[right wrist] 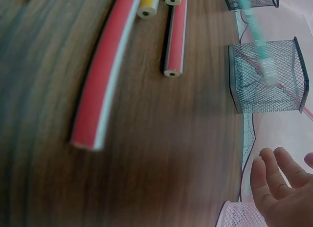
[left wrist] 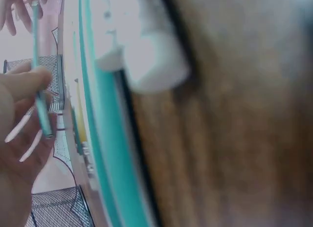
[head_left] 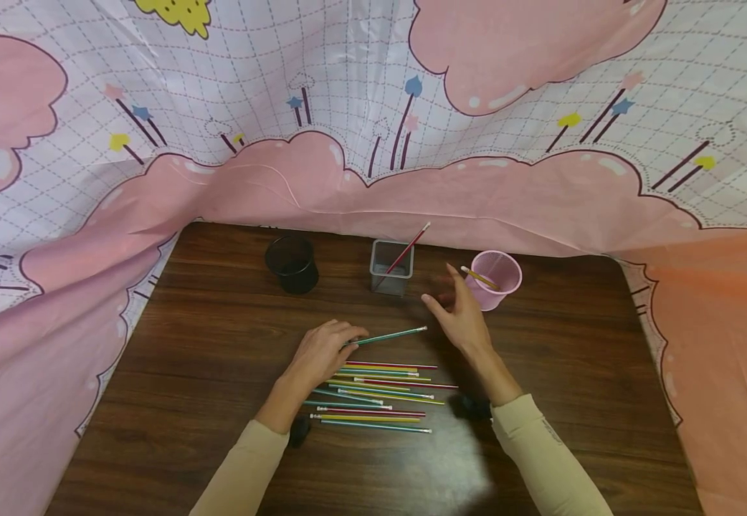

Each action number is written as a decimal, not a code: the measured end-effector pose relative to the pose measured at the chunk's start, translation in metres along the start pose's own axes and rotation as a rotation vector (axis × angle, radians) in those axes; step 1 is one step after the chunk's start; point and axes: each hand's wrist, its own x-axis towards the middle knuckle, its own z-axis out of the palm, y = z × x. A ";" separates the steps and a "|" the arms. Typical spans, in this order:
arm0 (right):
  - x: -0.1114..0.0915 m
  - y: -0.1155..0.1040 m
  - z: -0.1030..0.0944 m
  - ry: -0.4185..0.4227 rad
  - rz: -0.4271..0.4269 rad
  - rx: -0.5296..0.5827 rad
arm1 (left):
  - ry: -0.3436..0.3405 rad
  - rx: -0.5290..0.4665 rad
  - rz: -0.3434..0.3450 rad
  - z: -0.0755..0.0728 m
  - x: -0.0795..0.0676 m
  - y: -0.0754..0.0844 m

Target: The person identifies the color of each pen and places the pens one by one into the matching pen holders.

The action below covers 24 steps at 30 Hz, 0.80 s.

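Our L hand (head_left: 323,351) has the green pencil (head_left: 389,335) pinched btwn thumb & fingertips, near one end. The pencil's eraser end sticks out to the right, twd our other hand. It's held up off the table (head_left: 206,344), btwn the pile (head_left: 376,427) & the row of cups.

Our R hand (head_left: 467,322) holds nothing: fingers extended, thumb spread out to the left. It's just beside the pink cup (head_left: 482,299); we can't tell if it touches the rim.

In the pile: green, red & yellow pencils, lying roughly side by side, some w/ erasers to the left, some to the right.

Cups stand along the far side, L to R: black cup (head_left: 297,281), round; sq. cup (head_left: 389,287), grey mesh, in the mid.; pink cup, round mesh. A red pencil (head_left: 408,249) leans in the sq. cup, eraser end up & past the rim. A yellow pencil (head_left: 482,278) leans in the pink one, eraser end up & left.

Behind it all hangs a pink & white cloth (head_left: 477,193). We've got pale sleeves (head_left: 244,459) on both arms.
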 end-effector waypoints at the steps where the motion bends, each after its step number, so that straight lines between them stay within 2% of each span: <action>1: 0.000 0.001 0.000 0.002 -0.005 0.000 | 0.018 -0.003 -0.008 -0.001 -0.001 0.000; 7: -0.004 0.001 -0.002 0.007 -0.027 0.007 | 0.129 -0.063 -0.041 -0.007 -0.006 -0.002; 13: -0.007 0.001 -0.002 -0.005 -0.036 -0.005 | 0.185 -0.070 -0.064 -0.014 -0.010 -0.006; 20: -0.010 0.001 -0.003 -0.015 -0.055 -0.017 | 0.247 -0.139 -0.082 -0.022 -0.007 -0.009; 24: -0.012 0.003 -0.004 -0.027 -0.083 -0.063 | 0.290 -0.180 -0.102 -0.028 -0.005 -0.010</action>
